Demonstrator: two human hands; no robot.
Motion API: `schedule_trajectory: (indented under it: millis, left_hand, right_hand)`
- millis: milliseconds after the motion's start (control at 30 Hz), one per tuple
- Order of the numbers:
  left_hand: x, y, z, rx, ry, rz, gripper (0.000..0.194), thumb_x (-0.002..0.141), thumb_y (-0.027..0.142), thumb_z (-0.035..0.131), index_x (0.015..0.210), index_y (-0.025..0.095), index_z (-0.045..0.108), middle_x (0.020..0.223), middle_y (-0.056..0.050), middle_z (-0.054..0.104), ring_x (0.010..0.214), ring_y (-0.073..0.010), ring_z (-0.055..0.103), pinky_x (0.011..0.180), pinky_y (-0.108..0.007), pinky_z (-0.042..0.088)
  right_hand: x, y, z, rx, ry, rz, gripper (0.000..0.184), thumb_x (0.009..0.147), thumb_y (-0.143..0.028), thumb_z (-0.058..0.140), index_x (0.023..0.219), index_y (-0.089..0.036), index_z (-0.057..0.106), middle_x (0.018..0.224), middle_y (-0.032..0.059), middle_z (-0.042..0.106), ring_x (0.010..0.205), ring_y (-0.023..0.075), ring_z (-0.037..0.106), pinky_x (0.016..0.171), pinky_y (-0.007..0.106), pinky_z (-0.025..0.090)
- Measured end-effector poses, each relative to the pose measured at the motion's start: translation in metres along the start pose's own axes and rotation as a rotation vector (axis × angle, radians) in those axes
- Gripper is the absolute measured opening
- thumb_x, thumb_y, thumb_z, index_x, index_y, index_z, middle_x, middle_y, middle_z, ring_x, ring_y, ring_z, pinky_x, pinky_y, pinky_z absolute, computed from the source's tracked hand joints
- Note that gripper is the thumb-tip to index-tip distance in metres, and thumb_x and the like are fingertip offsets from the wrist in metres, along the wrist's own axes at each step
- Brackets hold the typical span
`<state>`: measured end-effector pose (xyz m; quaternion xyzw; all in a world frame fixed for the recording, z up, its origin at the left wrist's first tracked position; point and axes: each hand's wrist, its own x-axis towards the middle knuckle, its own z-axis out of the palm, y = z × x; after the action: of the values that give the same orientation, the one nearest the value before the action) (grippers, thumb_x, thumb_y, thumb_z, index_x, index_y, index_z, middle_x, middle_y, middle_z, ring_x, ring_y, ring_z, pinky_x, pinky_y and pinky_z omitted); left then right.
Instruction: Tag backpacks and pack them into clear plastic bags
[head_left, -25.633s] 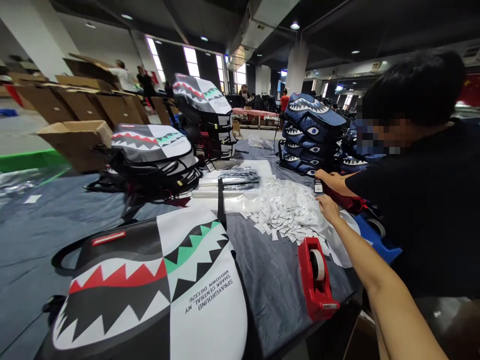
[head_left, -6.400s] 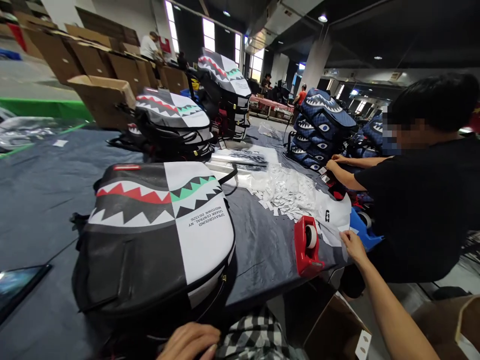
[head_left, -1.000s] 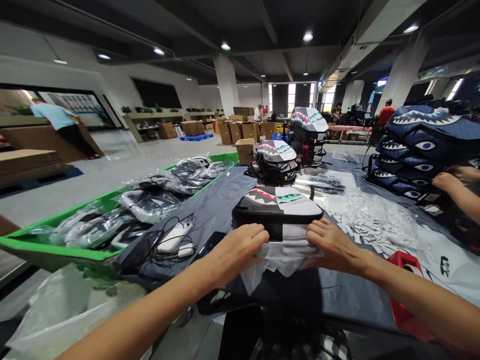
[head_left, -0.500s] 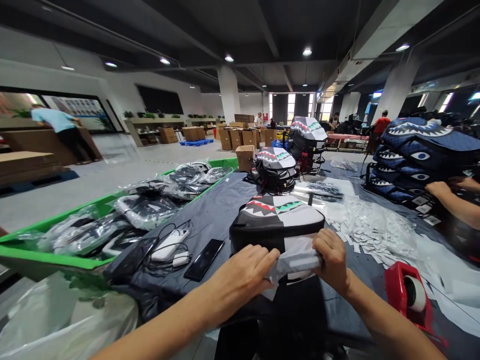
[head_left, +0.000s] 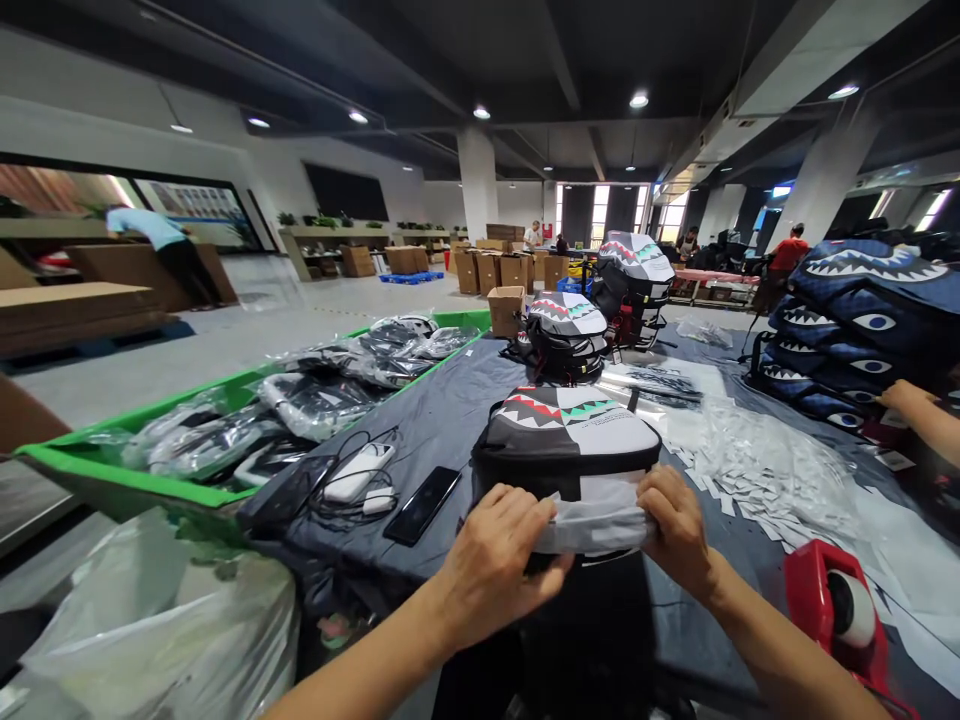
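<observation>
A black, grey and white backpack (head_left: 570, 440) with a red and green shark-tooth print lies on the cloth-covered table in front of me. Across its near side runs a folded strip of translucent plastic film (head_left: 600, 522). At the left end, my left hand (head_left: 499, 555) grips the film, with fingers on top and thumb below. My right hand (head_left: 676, 522) has its fingers closed on the other end, against the backpack's side. The underside of the backpack is hidden.
Left of the table, a green-edged bin (head_left: 217, 490) holds several plastic-wrapped bags. A phone (head_left: 422, 505) and white charger (head_left: 360, 472) lie beside the backpack. A red tape dispenser (head_left: 832, 610) stands right. Blue shark backpacks (head_left: 862, 320) are piled near a co-worker's hand (head_left: 911, 400).
The view has turned slightly left. My left thumb has come out below the film, and the film lies flatter against the backpack. The co-worker's hand has shifted beside the blue pile.
</observation>
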<state>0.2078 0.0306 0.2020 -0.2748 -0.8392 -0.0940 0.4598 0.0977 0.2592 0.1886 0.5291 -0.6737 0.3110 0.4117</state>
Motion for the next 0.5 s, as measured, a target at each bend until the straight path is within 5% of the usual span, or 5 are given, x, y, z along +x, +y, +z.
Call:
schedule_trajectory:
  millis: [167,333,500]
  left_hand:
    - [-0.012,-0.003,0.004,0.082,0.049,0.113,0.019,0.093,0.005,0.039,0.097,0.016,0.053,0.066,0.000,0.055,0.059,-0.0160,0.049,0.060,-0.029,0.042]
    - [-0.038,-0.010,0.030,0.147,0.257,-0.064,0.015,0.093,0.007,0.042,0.099,0.018,0.051,0.067,0.000,0.056,0.060,-0.0160,0.051,0.062,-0.029,0.043]
    - [-0.075,0.011,0.042,0.053,0.103,-0.047,0.014,0.093,0.020,0.056,0.104,0.014,0.051,0.078,-0.006,0.065,0.073,-0.0190,0.061,0.080,-0.037,0.053]
  right_hand:
    - [-0.015,-0.017,0.018,0.007,0.082,0.022,0.017,0.090,-0.013,0.049,0.077,-0.022,0.043,0.069,-0.0003,0.049,0.066,0.0165,0.045,0.065,0.032,0.032]
    - [-0.029,-0.021,0.027,-0.094,-0.040,-0.112,0.009,0.093,-0.019,0.046,0.085,-0.021,0.048,0.071,0.0015,0.054,0.066,0.0170,0.048,0.066,0.033,0.033]
    - [-0.050,-0.006,0.039,-0.137,0.064,-0.030,0.019,0.088,-0.004,0.041,0.083,-0.021,0.048,0.071,0.0007,0.050,0.070,0.0170,0.048,0.069,0.031,0.035]
